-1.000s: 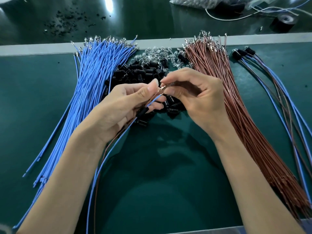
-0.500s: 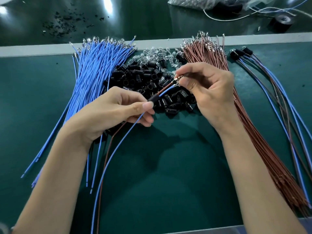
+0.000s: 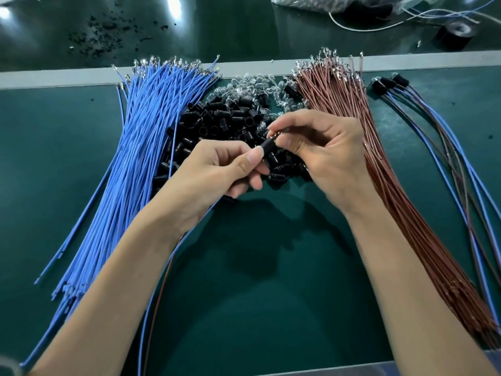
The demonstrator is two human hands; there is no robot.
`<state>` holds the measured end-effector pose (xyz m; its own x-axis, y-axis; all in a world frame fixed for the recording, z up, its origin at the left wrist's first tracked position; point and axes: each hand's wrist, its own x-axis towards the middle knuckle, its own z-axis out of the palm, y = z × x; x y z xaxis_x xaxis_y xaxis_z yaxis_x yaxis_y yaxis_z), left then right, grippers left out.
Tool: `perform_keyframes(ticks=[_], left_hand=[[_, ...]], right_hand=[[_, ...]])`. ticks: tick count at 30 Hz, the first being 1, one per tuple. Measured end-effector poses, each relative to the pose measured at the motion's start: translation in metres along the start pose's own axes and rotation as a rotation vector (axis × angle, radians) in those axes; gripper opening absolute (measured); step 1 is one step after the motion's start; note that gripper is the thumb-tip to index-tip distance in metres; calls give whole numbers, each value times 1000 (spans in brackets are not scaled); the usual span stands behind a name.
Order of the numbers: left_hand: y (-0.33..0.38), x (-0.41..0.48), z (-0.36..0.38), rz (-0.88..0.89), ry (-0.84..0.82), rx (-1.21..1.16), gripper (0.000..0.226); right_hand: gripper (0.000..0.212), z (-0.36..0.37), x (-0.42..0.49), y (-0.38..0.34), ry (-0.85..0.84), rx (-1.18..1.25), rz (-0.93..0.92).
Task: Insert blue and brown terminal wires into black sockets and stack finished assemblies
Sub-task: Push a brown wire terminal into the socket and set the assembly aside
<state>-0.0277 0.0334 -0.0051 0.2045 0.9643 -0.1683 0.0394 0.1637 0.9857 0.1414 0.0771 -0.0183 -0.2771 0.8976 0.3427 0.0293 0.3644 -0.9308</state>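
**As the hands close up, the socket reaches the terminals**

Where half a second ago a bare stretch of the two wires showed between the hands, that gap is now gone. The left hand has moved up to meet the right hand, and the black socket now sits just beside the metal terminal ends. I judge this to be the seating step. The socket has been run up the pair of wires, and the terminals are about to be drawn or pushed home into it.

The left hand is closed in a pinch, thumb over the curled fingers, gripping the near end of the socket. The right hand is also closed, its thumb and forefinger pinching the terminal ends and its other fingers curled behind. Whether the terminals are already partly inside the socket is hard to tell, since the fingertips cover the joint.

The held blue wire and brown wire trail from under the left wrist across the green mat towards the person. All of this is held above the heap of loose sockets. The finished assemblies lie well apart on the right, beyond the brown bundle, and this assembly has not yet joined them.
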Motion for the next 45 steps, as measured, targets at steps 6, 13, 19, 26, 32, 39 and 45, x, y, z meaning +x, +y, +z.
perform_keyframes(ticks=[6, 13, 19, 26, 32, 39, 45], left_hand=[[-5, 4, 12, 82, 204, -85, 28], [-13, 6, 28, 103, 320, -83, 21], [-13, 7, 34, 133, 358, -34, 20], [-15, 5, 36, 98, 427, -49, 27], [-16, 5, 38, 134, 411, -10, 23], [-19, 5, 42, 181, 455, -51, 23], [-20, 5, 44, 248, 531, -49, 23]], right_hand=[[29, 8, 0, -2, 24, 112, 98], [29, 21, 2, -1, 113, 177, 167], [29, 29, -1, -1, 253, 46, 156], [45, 37, 0, 0, 216, 93, 270], [30, 36, 1, -2, 290, 171, 324], [21, 40, 0, -4, 351, 302, 379], [22, 45, -5, -5, 276, 34, 250]])
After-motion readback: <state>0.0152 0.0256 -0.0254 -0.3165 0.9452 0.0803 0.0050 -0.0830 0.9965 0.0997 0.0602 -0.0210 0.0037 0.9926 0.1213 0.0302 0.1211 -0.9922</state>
